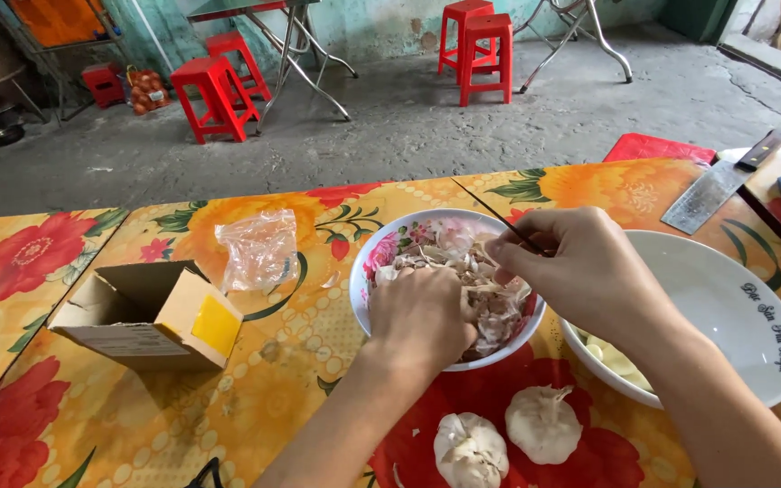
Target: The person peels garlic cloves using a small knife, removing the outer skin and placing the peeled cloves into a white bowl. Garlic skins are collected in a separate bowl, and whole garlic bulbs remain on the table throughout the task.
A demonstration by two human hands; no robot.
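While a thin stick (508, 221) is being pinched by the right hand (580, 271) over the floral bowl (390, 248), garlic skins (490, 303) inside it are being gripped by the nearer left hand (419, 316).

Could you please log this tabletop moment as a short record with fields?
Setting: table with a floral orange and red cover
Left hand: over the floral bowl, fingers in the garlic skins
Right hand: over the same bowl, pinching a thin dark blade
Near edge: two whole garlic bulbs
Right: large white bowl with peeled cloves
Far right: cleaver
Left: open cardboard box, clear plastic bag
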